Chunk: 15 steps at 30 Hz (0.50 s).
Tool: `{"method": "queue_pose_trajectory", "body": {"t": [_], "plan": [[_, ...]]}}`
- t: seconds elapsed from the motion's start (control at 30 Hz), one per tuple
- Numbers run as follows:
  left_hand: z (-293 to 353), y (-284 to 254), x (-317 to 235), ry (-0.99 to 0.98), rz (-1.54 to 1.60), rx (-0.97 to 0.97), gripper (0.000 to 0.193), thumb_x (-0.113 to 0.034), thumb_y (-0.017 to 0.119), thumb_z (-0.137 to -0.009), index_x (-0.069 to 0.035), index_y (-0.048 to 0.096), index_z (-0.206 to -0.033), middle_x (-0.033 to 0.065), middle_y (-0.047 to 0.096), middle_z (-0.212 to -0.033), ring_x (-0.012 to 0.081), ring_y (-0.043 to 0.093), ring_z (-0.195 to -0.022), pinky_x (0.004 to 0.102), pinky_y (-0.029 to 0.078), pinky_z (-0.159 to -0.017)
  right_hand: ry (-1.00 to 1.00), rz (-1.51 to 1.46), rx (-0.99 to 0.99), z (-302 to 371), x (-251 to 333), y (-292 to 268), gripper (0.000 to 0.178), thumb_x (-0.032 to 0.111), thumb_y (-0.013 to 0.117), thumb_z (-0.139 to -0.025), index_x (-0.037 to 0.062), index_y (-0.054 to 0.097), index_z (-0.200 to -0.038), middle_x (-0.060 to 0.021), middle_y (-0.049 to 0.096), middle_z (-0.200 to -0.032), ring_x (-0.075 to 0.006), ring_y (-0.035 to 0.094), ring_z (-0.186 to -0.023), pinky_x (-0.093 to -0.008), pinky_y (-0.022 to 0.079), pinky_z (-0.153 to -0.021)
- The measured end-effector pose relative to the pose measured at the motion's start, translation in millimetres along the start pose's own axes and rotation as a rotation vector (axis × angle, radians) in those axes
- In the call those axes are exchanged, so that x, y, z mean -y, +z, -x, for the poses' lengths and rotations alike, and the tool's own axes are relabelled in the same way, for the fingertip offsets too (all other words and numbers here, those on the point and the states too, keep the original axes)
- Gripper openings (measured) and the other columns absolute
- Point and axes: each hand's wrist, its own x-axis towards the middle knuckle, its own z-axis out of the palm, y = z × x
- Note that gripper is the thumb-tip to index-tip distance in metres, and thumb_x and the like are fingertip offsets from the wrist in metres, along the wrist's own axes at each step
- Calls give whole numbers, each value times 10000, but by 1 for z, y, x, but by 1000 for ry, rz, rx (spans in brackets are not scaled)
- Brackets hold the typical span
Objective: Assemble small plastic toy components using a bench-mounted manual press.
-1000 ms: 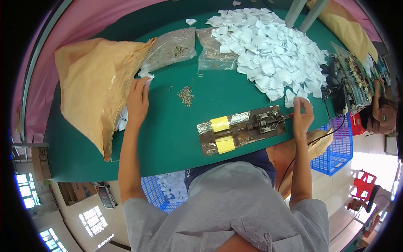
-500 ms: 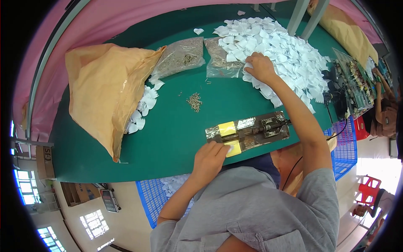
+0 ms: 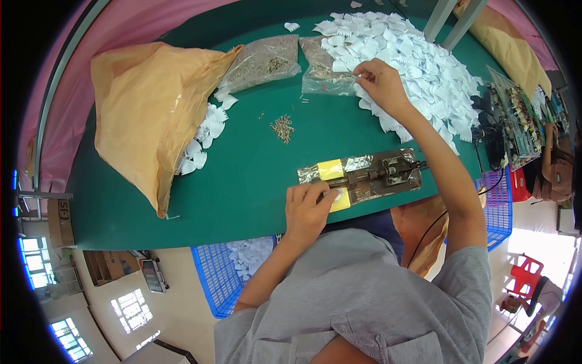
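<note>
My left hand (image 3: 307, 212) is at the left end of a dark metal fixture (image 3: 370, 182) with yellow tape patches. Its fingers are curled over that end, and a small white plastic piece (image 3: 336, 195) shows at the thumb tip. My right hand (image 3: 383, 89) reaches to the left edge of a big heap of white, toothed plastic pieces (image 3: 418, 76). The right thumb and forefinger are drawn together beside a clear plastic bag (image 3: 318, 67); what is between them is too small to make out.
Left of the fixture lies a little pile of small metal parts (image 3: 282, 128). A second clear bag (image 3: 260, 65) of small parts and a large brown paper sack (image 3: 154, 115), white pieces at its mouth, are farther left. Blue baskets (image 3: 209, 285) stand below the table edge. Another person works at far right.
The whole view has shifted slightly. My left fingers have moved farther onto the fixture. My right hand has lifted a little off the heap, its fingertips drawing together.
</note>
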Motion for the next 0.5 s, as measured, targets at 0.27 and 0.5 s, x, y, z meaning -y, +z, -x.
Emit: {"method": "queue_pose_trajectory", "body": {"t": [0.27, 0.5], "plan": [[7, 3, 3, -96, 65, -19, 336, -4, 830, -746, -147, 806, -1049, 76, 629, -1333, 335, 515, -1191, 419, 485, -977, 25, -255, 239, 58, 41, 38, 268, 33, 708, -932, 102, 745, -1189, -84, 711, -1086, -249, 703, -900, -353, 579, -806], [8, 6, 7, -90, 116, -88, 304, -25, 844, -782, -133, 801, -1064, 80, 650, -1304, 331, 553, -1148, 421, 487, -964, -19, -37, 463, 59, 27, 55, 334, 190, 811, -866, 71, 738, -1170, -118, 661, -1019, -246, 664, -912, -378, 546, -783]]}}
